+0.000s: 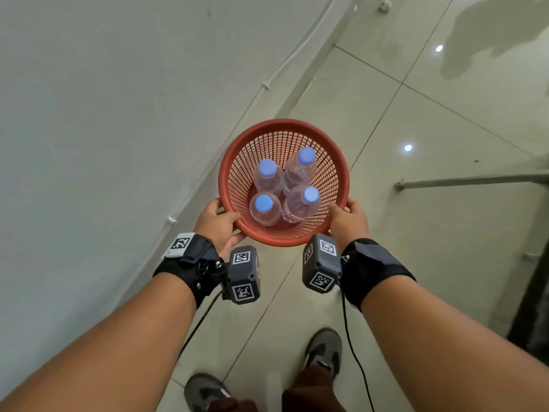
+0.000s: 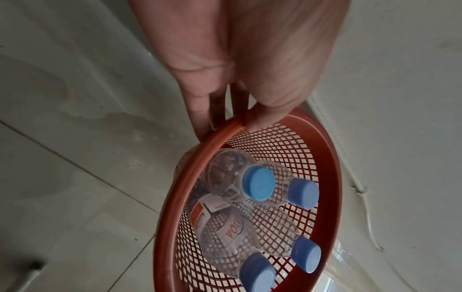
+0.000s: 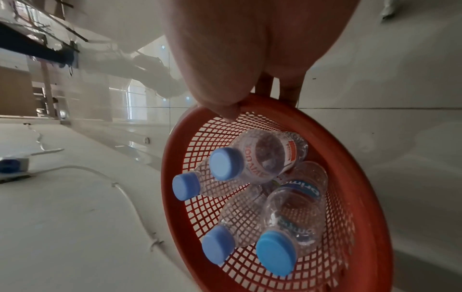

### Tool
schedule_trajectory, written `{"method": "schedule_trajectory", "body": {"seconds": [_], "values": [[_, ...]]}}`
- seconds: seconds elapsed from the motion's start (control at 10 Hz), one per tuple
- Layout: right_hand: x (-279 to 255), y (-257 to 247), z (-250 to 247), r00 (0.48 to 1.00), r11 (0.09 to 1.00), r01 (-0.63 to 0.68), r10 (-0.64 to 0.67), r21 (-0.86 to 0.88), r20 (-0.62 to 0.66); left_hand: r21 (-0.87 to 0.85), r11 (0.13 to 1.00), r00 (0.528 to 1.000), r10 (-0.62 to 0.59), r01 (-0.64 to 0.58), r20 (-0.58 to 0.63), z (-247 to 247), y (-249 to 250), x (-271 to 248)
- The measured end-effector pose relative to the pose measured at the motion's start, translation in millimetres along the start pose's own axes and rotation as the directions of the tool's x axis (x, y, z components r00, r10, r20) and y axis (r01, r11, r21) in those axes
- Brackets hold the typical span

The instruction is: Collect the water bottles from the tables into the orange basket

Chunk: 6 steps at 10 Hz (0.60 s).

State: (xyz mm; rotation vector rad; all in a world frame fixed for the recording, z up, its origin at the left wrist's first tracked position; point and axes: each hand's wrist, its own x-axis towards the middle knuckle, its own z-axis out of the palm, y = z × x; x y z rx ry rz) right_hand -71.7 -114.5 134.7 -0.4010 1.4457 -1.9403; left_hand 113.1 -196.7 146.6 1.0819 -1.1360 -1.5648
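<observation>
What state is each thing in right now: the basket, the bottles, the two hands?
orange basket: held up off the floor by its rim, both sides.
water bottles: four inside the basket, blue caps on, roughly upright.
left hand: grips the basket rim.
right hand: grips the opposite rim.

Four water bottles [image 1: 267, 176], one orange basket [image 1: 283, 126], two hands [image 1: 218, 221].

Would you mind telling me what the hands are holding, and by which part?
Both the left hand and right hand grip the orange basket by its rim, on opposite sides.
</observation>
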Motion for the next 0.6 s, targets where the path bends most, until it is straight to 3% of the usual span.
{"method": "schedule_trajectory", "body": {"seconds": [0.2,0.4,0.6], "values": [[-58.7,-62.0,74.5,0.978,0.994,0.036,-0.056,0.103,0.199,0.012,0.973,0.971,0.231,-0.231,-0.059,-50.4,102.6,-36.5],[-90.2,-110.8,108.2,0.943,0.983,0.139,-0.169,0.123,0.285,-0.075,0.926,0.925,0.359,-0.37,-0.125,-63.2,165.1,-74.0],[-98.6,-159.7,130.3,0.894,0.97,0.221,-0.241,0.097,0.377,-0.065,0.899,0.887,0.413,-0.434,-0.208,-58.5,216.2,-94.3]]}}
